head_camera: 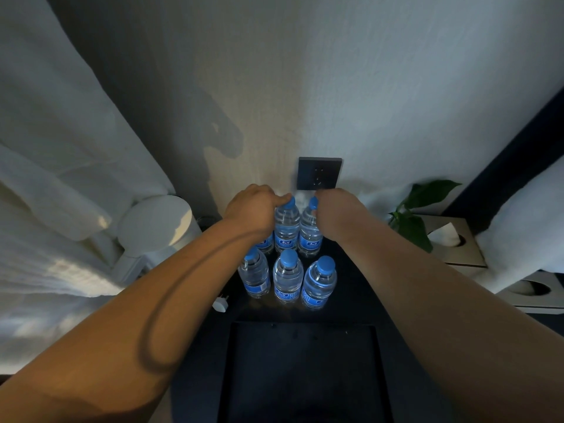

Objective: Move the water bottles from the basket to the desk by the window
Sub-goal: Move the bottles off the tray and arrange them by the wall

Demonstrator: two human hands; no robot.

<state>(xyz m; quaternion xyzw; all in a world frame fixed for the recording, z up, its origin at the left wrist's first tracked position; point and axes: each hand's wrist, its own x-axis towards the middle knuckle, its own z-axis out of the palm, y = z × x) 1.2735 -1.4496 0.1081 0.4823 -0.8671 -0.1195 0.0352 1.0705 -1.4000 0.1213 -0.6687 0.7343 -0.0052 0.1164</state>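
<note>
Several clear water bottles with blue caps and blue labels stand upright in two rows on a dark desk [354, 303] against the wall. The front row has three bottles [287, 277]. In the back row, my left hand [251, 209] grips the cap of the middle bottle [287, 227], and my right hand [335, 213] grips the top of the bottle to its right [309, 236]. A third back-row bottle [265, 246] is mostly hidden under my left wrist. No basket is in view.
A dark wall socket [319, 174] sits just behind the bottles. A white kettle [155, 227] stands at the left beside pale curtains [55, 178]. A small white plug [221, 304] lies left of the bottles. A green plant [418, 209] and a tissue box [451, 239] stand at the right.
</note>
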